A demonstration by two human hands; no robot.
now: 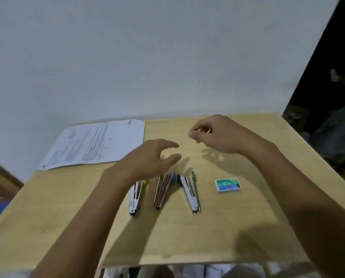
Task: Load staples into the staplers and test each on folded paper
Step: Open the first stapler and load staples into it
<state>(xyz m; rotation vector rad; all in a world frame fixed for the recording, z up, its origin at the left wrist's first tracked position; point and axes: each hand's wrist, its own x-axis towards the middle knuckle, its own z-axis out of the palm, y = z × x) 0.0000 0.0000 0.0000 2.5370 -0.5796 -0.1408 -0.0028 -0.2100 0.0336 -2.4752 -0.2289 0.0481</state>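
- Pale wall behind; light wooden desk (258, 227) carried all items.
- Three staplers lay open, side by side at desk centre: left stapler (135, 197), middle stapler (162, 192), right stapler (189, 192). Green staple box (227, 185) sat closed just right of them. Printed paper (96, 142) lay flat at far left, apparently not yet folded.
- Left hand (147, 159) hovered above the staplers' far ends, grip wide, holding nothing.
- Right hand (211, 135) was raised beyond the staplers, grip narrow, thumb and fingertips pinching a thin pale sliver; judged a staple strip, too blurred to confirm.
- Judgement: loading step in hand. Left hand should steady one open stapler; strip should go legs-down into the channel, seated flat before closing.
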